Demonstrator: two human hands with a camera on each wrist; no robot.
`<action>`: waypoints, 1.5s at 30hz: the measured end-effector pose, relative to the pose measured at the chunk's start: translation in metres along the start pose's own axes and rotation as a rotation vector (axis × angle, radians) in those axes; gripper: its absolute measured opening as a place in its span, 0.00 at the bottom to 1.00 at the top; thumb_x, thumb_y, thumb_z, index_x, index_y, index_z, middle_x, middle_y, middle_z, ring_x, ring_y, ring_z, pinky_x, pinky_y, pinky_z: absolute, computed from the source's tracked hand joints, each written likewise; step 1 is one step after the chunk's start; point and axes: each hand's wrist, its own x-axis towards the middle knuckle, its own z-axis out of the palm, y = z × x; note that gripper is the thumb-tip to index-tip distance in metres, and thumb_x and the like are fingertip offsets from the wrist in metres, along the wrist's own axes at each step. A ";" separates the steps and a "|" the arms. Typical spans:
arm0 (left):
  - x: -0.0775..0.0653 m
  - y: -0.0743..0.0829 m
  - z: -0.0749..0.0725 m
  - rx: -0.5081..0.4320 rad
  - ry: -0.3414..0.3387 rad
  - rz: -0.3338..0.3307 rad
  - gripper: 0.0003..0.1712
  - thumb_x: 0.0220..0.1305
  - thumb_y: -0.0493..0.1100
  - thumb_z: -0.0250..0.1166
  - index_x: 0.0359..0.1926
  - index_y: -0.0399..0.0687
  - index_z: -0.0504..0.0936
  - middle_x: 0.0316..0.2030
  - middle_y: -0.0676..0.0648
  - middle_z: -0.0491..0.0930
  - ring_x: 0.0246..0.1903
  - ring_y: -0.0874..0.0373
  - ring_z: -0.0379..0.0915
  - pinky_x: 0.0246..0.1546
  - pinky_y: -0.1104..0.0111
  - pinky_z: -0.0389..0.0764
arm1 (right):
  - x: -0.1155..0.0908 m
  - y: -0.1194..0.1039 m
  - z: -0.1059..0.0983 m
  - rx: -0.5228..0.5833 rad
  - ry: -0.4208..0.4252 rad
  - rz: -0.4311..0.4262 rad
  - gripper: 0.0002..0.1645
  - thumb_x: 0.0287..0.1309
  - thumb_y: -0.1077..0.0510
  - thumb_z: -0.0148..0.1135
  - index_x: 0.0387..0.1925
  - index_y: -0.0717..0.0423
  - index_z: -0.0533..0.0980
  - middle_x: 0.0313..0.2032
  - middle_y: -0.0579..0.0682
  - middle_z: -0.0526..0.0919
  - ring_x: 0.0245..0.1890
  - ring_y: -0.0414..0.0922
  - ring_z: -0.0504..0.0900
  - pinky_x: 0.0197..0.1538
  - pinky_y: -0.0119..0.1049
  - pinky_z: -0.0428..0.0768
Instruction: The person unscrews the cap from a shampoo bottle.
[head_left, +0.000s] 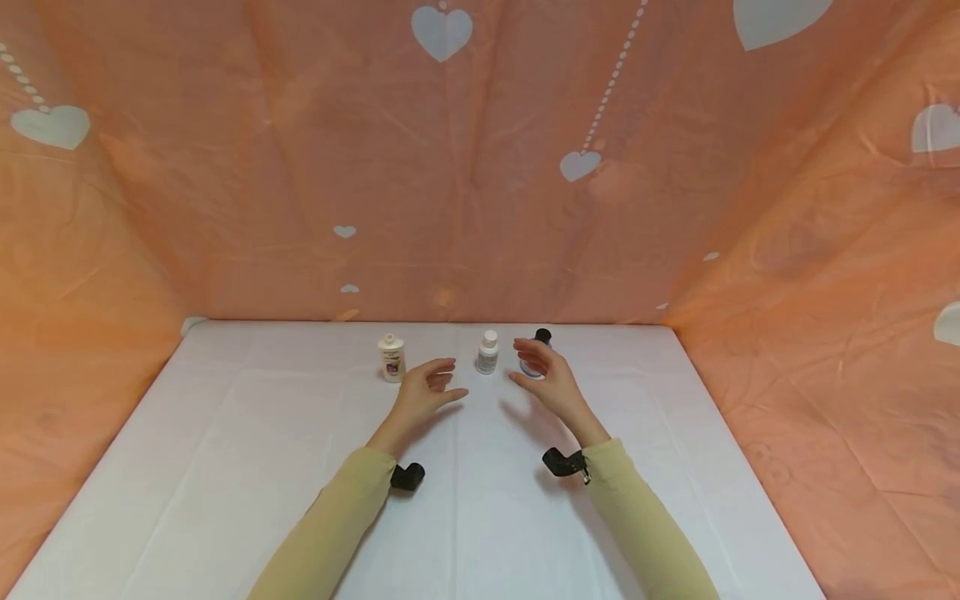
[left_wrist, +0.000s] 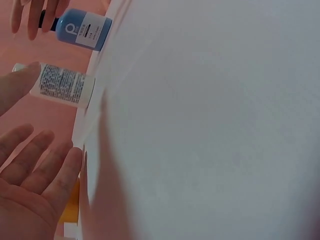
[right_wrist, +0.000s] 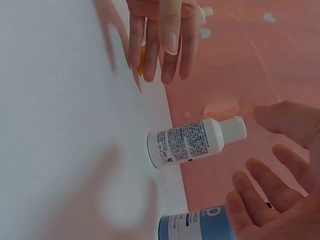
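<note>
Three small bottles stand in a loose row near the back of the white table. My left hand (head_left: 427, 387) is beside the cream bottle (head_left: 392, 371), fingers loosely bent, thumb apart, nothing held. A white capped bottle (head_left: 487, 357) with a printed label (right_wrist: 182, 141) stands between the two hands. My right hand (head_left: 552, 382) hovers in front of the blue bottle (left_wrist: 82, 29) with a black cap (head_left: 543, 335) and hides part of it. Its thumb and fingers are spread apart and hold nothing. Both palms face inward, towards the white bottle.
Behind the bottles hangs an orange cloth (head_left: 465, 183) with pale hearts, and it also runs along both sides. The white table (head_left: 450, 517) spreads out in front. Black wrist devices (head_left: 408, 477) sit at both cuffs. An orange-yellow patch (left_wrist: 72, 205) shows behind my left fingers.
</note>
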 end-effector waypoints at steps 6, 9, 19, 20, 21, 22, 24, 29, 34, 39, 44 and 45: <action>0.008 0.004 0.008 -0.057 -0.021 0.011 0.34 0.49 0.31 0.74 0.58 0.28 0.72 0.55 0.30 0.73 0.55 0.36 0.71 0.56 0.55 0.73 | 0.008 0.000 0.004 -0.018 0.005 -0.006 0.30 0.52 0.72 0.66 0.58 0.72 0.69 0.56 0.72 0.71 0.57 0.67 0.70 0.60 0.60 0.66; 0.012 0.007 0.012 -0.070 -0.018 0.013 0.35 0.49 0.31 0.74 0.58 0.28 0.72 0.55 0.30 0.73 0.55 0.36 0.70 0.56 0.55 0.72 | 0.013 0.000 0.008 -0.016 0.007 -0.014 0.30 0.53 0.72 0.66 0.58 0.73 0.68 0.56 0.72 0.71 0.57 0.67 0.70 0.60 0.60 0.67; 0.024 0.007 0.021 -0.106 -0.034 0.009 0.35 0.51 0.29 0.72 0.60 0.26 0.69 0.57 0.29 0.71 0.58 0.35 0.67 0.59 0.55 0.70 | 0.025 0.004 0.018 -0.014 0.030 -0.042 0.30 0.52 0.75 0.64 0.58 0.75 0.68 0.55 0.74 0.71 0.55 0.70 0.70 0.58 0.62 0.67; 0.024 0.007 0.021 -0.110 -0.034 0.008 0.34 0.51 0.28 0.72 0.60 0.25 0.69 0.57 0.28 0.71 0.57 0.34 0.67 0.59 0.55 0.70 | 0.025 0.004 0.019 -0.015 0.033 -0.041 0.30 0.51 0.76 0.64 0.57 0.75 0.68 0.54 0.74 0.71 0.55 0.70 0.70 0.57 0.62 0.68; 0.025 0.005 0.022 -0.111 -0.031 0.009 0.34 0.51 0.28 0.71 0.59 0.25 0.69 0.57 0.28 0.71 0.57 0.34 0.67 0.59 0.54 0.70 | 0.025 0.005 0.019 -0.018 0.036 -0.038 0.30 0.51 0.76 0.64 0.57 0.75 0.68 0.54 0.75 0.71 0.55 0.70 0.70 0.57 0.62 0.68; 0.026 0.004 0.023 -0.108 -0.029 0.012 0.34 0.51 0.28 0.71 0.59 0.25 0.70 0.56 0.28 0.71 0.57 0.34 0.67 0.59 0.54 0.70 | 0.026 0.005 0.020 -0.022 0.037 -0.036 0.30 0.51 0.76 0.64 0.57 0.75 0.68 0.54 0.74 0.72 0.54 0.70 0.70 0.57 0.62 0.68; 0.027 0.001 0.024 -0.106 -0.019 0.015 0.33 0.51 0.28 0.71 0.59 0.25 0.70 0.56 0.29 0.72 0.56 0.35 0.68 0.58 0.54 0.70 | 0.027 0.006 0.022 -0.031 0.040 -0.038 0.30 0.51 0.75 0.64 0.57 0.75 0.68 0.54 0.74 0.72 0.54 0.70 0.71 0.56 0.62 0.69; 0.030 -0.004 0.029 -0.070 0.016 0.014 0.32 0.50 0.29 0.73 0.58 0.29 0.73 0.55 0.32 0.74 0.55 0.38 0.71 0.57 0.54 0.72 | 0.030 0.008 0.025 -0.038 0.050 -0.040 0.29 0.52 0.75 0.64 0.57 0.74 0.68 0.54 0.73 0.72 0.53 0.70 0.71 0.55 0.63 0.69; 0.031 -0.005 0.032 -0.040 0.026 0.011 0.31 0.50 0.30 0.73 0.57 0.31 0.74 0.54 0.35 0.75 0.54 0.40 0.73 0.55 0.55 0.74 | 0.032 0.008 0.027 -0.032 0.062 -0.031 0.29 0.51 0.75 0.64 0.57 0.74 0.68 0.53 0.73 0.73 0.53 0.69 0.73 0.55 0.63 0.69; 0.034 -0.005 0.034 -0.036 0.041 0.005 0.31 0.49 0.30 0.73 0.56 0.33 0.75 0.54 0.35 0.76 0.53 0.41 0.74 0.53 0.57 0.76 | 0.035 0.010 0.029 -0.069 0.076 -0.031 0.29 0.51 0.75 0.64 0.56 0.77 0.67 0.50 0.73 0.74 0.51 0.68 0.73 0.53 0.63 0.70; 0.037 -0.002 0.037 -0.057 0.057 0.000 0.30 0.49 0.28 0.72 0.56 0.32 0.75 0.52 0.35 0.77 0.51 0.42 0.75 0.51 0.59 0.77 | 0.038 0.011 0.030 -0.056 0.075 -0.036 0.28 0.52 0.75 0.64 0.55 0.77 0.68 0.50 0.73 0.75 0.51 0.68 0.73 0.52 0.64 0.70; 0.037 -0.002 0.038 -0.068 0.057 -0.002 0.30 0.49 0.28 0.72 0.56 0.32 0.75 0.52 0.35 0.77 0.51 0.41 0.75 0.50 0.59 0.78 | 0.038 0.011 0.030 -0.053 0.075 -0.037 0.27 0.52 0.75 0.64 0.55 0.77 0.68 0.50 0.73 0.75 0.51 0.68 0.73 0.52 0.64 0.70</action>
